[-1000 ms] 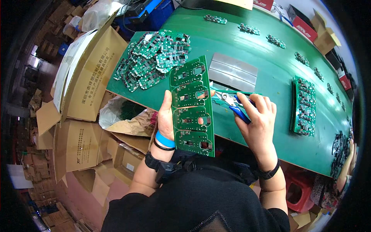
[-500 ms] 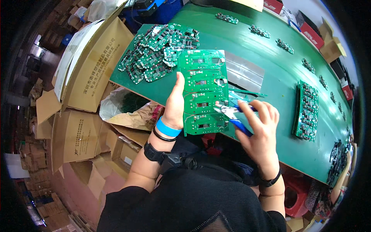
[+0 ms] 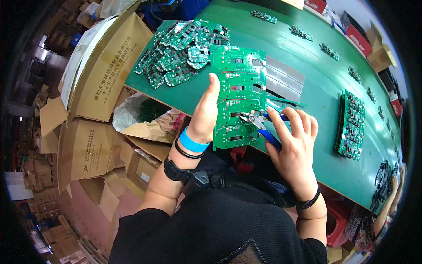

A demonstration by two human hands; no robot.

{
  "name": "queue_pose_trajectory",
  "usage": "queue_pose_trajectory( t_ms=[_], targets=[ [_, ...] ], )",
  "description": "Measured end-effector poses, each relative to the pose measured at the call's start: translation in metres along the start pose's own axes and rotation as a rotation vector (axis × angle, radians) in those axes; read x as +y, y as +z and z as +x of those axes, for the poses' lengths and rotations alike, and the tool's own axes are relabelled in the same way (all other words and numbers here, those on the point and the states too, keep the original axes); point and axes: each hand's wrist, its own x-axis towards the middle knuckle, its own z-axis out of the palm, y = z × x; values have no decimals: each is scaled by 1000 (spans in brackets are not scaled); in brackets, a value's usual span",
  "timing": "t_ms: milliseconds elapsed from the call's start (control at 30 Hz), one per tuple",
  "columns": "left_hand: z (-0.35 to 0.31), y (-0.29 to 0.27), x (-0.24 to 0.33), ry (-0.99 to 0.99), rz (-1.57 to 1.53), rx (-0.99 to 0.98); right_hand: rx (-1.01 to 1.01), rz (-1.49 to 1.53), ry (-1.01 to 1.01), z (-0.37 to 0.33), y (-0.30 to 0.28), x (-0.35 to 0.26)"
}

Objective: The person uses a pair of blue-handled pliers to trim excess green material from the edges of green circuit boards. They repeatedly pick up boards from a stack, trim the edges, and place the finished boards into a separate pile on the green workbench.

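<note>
Left hand (image 3: 204, 116) grips the green circuit board panel (image 3: 237, 94) upright above the table edge (image 3: 184, 99), right hand (image 3: 292, 141) squeezing blue-handled cutters (image 3: 259, 123) against it; a slight twist could crack a board or nick a trace

the left hand (image 3: 205, 115) covers the near left edge of the green circuit panel (image 3: 238, 94) it grips, fingers hidden behind the board. the cutter's (image 3: 259, 123) blue handles vanish inside the right hand (image 3: 292, 147); whether its tips bite the panel is too small to tell. far right of the grip, another person's arm (image 3: 387, 207) is cut off by the dark rim.
</note>
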Motion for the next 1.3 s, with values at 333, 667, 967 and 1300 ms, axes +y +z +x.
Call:
queue_pose_trajectory(
  t_ms=[333, 667, 967, 1300],
  targets=[
    [-1, 1, 4, 25, 8, 18, 6, -30, 11, 1, 3, -3],
    [-3, 3, 8, -15, -51, -3, 84, -9, -38, 2, 6, 2],
    [-13, -34, 10, -152, -581, -144, 214, 68, 124, 0, 6, 24],
    [-14, -26, -3, -171, -649, -216, 176, 69, 160, 2, 20, 22]
  ],
)
